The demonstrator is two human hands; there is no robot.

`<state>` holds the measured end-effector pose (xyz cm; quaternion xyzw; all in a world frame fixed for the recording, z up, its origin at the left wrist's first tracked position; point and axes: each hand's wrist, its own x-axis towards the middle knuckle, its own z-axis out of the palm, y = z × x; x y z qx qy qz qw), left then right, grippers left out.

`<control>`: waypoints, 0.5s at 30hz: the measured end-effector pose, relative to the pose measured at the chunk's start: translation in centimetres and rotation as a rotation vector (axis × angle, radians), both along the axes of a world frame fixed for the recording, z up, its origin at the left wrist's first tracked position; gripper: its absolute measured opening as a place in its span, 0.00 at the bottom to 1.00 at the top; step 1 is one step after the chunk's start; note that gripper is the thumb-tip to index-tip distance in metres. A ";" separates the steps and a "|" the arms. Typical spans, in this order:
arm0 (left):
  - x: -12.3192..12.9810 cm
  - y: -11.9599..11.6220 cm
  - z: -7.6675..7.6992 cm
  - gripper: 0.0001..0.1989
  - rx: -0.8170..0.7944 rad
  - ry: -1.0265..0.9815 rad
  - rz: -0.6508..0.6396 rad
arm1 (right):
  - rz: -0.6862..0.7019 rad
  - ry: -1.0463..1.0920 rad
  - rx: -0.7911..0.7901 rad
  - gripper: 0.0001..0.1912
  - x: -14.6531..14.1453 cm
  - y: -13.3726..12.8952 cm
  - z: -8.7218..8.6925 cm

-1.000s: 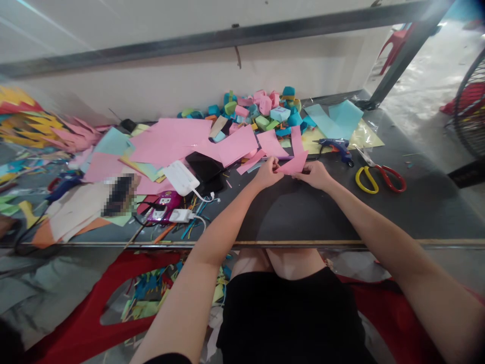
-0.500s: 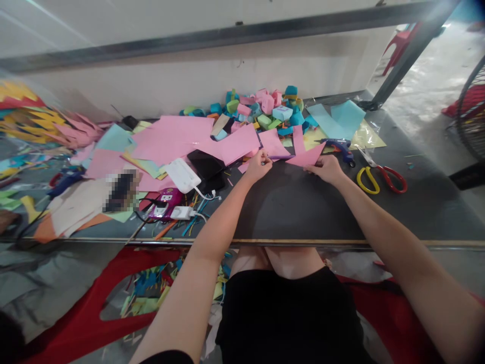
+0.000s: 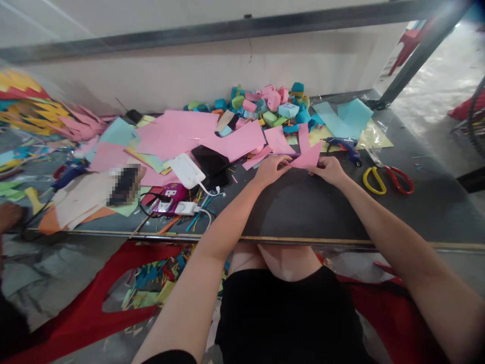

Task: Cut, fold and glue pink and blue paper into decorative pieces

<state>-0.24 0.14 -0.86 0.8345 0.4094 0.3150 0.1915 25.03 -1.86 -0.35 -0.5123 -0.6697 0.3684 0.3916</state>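
Note:
A piece of pink paper (image 3: 309,155) is held just above the dark tabletop, between my two hands. My right hand (image 3: 330,171) pinches its right edge between thumb and fingers. At its left corner, my left hand (image 3: 272,170) has curved fingers with thumb and fingertips meeting the paper. Behind it stands a narrow pink strip (image 3: 303,137), and more cut pink sheets (image 3: 244,141) lie to the left. Close beyond my right hand is a blue glue gun (image 3: 344,146). Scissors (image 3: 400,179) with one yellow and one red handle lie to its right.
Small folded paper pieces (image 3: 273,101) are heaped against the wall. Light blue sheets (image 3: 346,119) lie at the back right. On the left are a white power bank (image 3: 186,171), a purple power strip (image 3: 175,193), and another person's hand (image 3: 9,216) at the edge.
My left hand has moved right, from beside the paper to its left corner. The pink paper has turned a little between my hands. Another person's hand has appeared at far left.

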 end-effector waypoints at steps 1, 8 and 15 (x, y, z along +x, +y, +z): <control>0.0 0.0 0.1 0.13 0.011 0.015 0.009 | -0.002 0.005 -0.009 0.26 0.0 0.0 0.0; 0.3 -0.7 0.6 0.14 0.128 0.138 -0.020 | -0.028 0.008 0.005 0.25 0.0 0.3 -0.4; 0.5 0.0 -0.6 0.14 0.261 0.156 0.019 | -0.037 0.053 -0.019 0.34 -0.7 0.1 0.2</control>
